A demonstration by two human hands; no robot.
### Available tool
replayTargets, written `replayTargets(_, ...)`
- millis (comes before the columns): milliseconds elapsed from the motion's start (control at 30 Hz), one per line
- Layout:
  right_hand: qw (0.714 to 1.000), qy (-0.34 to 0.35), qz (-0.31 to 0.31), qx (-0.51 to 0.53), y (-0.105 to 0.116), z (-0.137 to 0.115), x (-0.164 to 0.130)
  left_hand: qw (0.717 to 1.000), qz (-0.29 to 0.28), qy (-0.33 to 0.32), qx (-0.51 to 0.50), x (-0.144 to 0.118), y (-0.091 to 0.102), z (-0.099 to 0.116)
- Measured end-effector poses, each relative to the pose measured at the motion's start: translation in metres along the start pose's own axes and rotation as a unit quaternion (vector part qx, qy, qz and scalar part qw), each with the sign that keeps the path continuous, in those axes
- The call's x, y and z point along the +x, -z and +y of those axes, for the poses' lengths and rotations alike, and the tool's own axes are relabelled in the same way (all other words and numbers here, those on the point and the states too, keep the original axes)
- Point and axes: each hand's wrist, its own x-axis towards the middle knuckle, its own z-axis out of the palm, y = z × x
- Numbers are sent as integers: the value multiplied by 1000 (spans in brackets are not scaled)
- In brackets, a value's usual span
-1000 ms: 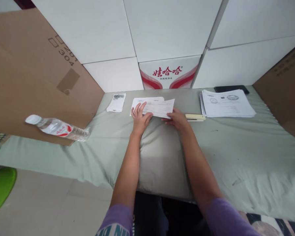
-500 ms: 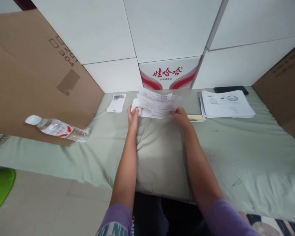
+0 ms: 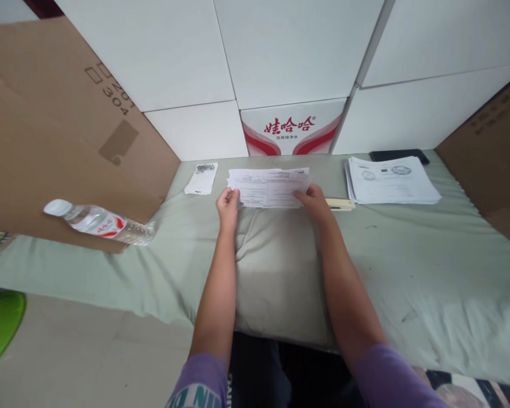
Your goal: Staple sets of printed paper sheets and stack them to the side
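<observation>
The white box [image 3: 293,129] against the wall is showing red Chinese characters, 娃哈哈, with smaller unreadable print beneath. The cardboard sheet [image 3: 59,113] is bearing "304", possibly under another partly readable number. The bottle [image 3: 97,222] label is showing red lettering, too small to read.

two hands [image 3: 228,202], two paper stacks [image 3: 268,187], one water bottle [image 3: 98,222], one phone [image 3: 398,154], two cardboard sheets [image 3: 46,124]

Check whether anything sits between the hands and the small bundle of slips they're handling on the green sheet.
Nothing visible does. The left hand and right hand each grip an end of the bundle of slips directly. The beige stapler lies just right of the right hand, and the paper stack farther right, both off to the side.
</observation>
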Motion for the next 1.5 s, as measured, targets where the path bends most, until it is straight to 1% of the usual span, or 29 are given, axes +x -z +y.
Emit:
replayTargets(167,1000,6,14,20,-1,2,2,1000,-1,16,-5,-1,-3,2)
replayTargets(267,999,24,32,18,-1,1,2,1000,3,13,-17,-2,-5,5)
replayTargets(367,998,47,51,5,0,-1,2,1000,-11,8,-28,-3,-5,10)
replayTargets(567,996,66,63,5,0,-2,3,999,-39,8,3,-5,-9,12)
replayTargets(733,998,49,46,5,-4,-1,5,998,-56,-13,3,-4,-12,8)
replayTargets(867,997,51,48,-22,-7,0,5,999,-37,-27,5,-3,-12,7)
replayTargets(933,996,52,49,-46,-8,2,6,999,-36,-23,-2,-4,-11,5)
replayTargets(1067,992,13,54,-117,-12,9,6,999,-51,0,-11,-9,-9,4)
replayTargets(1133,990,9,59,-125,-15,10,6,999,-46,5,-11,-13,-8,6)
replayTargets(1200,992,22,43,-116,-18,7,4,1000,-28,-1,-10,-16,-6,9)
replayTargets(1300,991,31,-19,-127,-19,-6,0,1000,-9,-8,18,-16,0,11)
replayTargets(1333,988,28,-34,-145,-17,-11,-3,999,-5,-4,40,-15,3,11)
replayTargets(1367,985,27,-36,-165,-14,-17,-5,998,0,4,65,-14,6,10)
replayTargets(1433,979,38,-5,-199,0,-27,-11,992,16,27,120,-11,11,8)
replayTargets(1500,972,60,41,-223,21,-33,-19,983,35,49,171,-8,16,5)
